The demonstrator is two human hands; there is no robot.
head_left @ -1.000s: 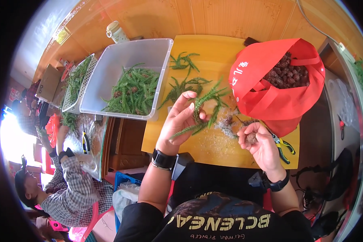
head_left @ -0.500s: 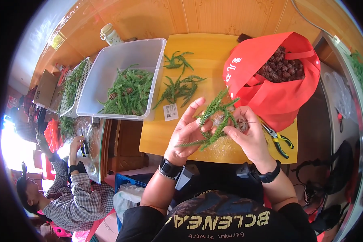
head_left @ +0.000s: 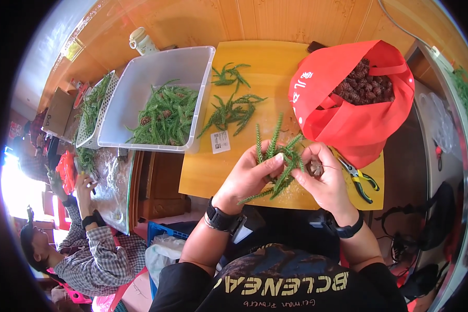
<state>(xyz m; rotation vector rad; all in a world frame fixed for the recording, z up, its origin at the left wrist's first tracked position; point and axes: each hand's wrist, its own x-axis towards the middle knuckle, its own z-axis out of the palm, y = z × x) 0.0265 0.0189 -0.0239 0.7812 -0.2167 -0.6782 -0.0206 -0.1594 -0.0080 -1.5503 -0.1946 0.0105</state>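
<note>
Above the near part of the yellow table, my left hand (head_left: 244, 177) is closed on a green artificial pine sprig (head_left: 292, 157), its thumb pressed across the middle of it. Several needled branches fan out from the sprig, one of them pointing down past my left fingers. My right hand (head_left: 327, 179) pinches at the sprig's right side with thumb and forefinger. A small brown pine cone (head_left: 314, 167) sits in the curl of my right fingers. How the cone and the sprig connect is hidden by the fingers.
A red bag (head_left: 343, 127) of pine cones (head_left: 361, 86) stands right, yellow-black pliers (head_left: 360, 182) beside it. Sprigs (head_left: 229, 112) and a white label (head_left: 220, 142) lie on the table (head_left: 265, 67). Left are a clear bin (head_left: 135, 93) of sprigs, a white basket (head_left: 109, 99) and a co-worker (head_left: 101, 255).
My left fingers have closed in, with the thumb now over the sprig. The sprig has turned, its branches pointing more upward. The co-worker's hand has moved left, and the pliers there no longer show.
</note>
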